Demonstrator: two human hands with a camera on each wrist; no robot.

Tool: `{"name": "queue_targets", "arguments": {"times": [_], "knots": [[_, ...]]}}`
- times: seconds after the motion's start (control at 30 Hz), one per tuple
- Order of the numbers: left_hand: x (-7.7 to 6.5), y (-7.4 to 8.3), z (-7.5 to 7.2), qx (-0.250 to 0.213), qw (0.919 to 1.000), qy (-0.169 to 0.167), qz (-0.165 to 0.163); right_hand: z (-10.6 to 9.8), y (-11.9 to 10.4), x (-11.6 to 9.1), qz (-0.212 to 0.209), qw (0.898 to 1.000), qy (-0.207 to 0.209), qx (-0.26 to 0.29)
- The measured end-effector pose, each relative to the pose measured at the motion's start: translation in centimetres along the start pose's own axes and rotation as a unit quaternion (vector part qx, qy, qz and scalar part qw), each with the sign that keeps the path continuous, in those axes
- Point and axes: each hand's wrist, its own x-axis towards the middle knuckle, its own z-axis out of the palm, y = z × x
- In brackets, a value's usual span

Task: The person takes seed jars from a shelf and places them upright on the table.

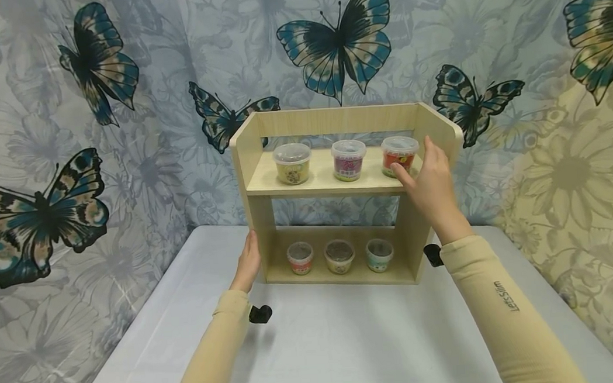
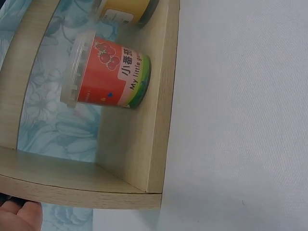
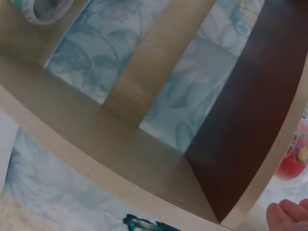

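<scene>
A two-tier light wooden shelf (image 1: 333, 191) stands on the table. My left hand (image 1: 247, 264) rests against its left side panel with fingers extended; in the left wrist view only fingertips (image 2: 25, 215) show beside that panel. My right hand (image 1: 435, 192) is raised at the upper tier's right end, thumb and fingers spread beside a red-labelled lidded plastic cup (image 1: 400, 155). In the right wrist view a gap shows between fingertips (image 3: 288, 215) and that cup (image 3: 294, 155). Whether the thumb touches the cup, I cannot tell.
The upper tier also holds a purple-labelled cup (image 1: 348, 160) and a yellow cup (image 1: 292, 163). Below stand a tomato-labelled cup (image 1: 300, 258), a beige cup (image 1: 339, 256) and a teal cup (image 1: 379, 255). A white cloth covers the table (image 1: 337, 342); butterfly-patterned fabric (image 1: 153, 183) hangs behind.
</scene>
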Motion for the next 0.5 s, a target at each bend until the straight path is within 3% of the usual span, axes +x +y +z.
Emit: {"name": "queue_targets", "arguments": {"times": [0.23,0.5], "knots": [[-0.1,-0.2,-0.2,-0.002,1.0,-0.003,-0.006,0.7,0.4,0.8,0.048,0.999,-0.015,-0.008],[0.0,-0.3,-0.3,0.008,0.9999,0.0,-0.014,1.2,0.6,1.6,0.058,0.998,-0.017,0.001]]}}
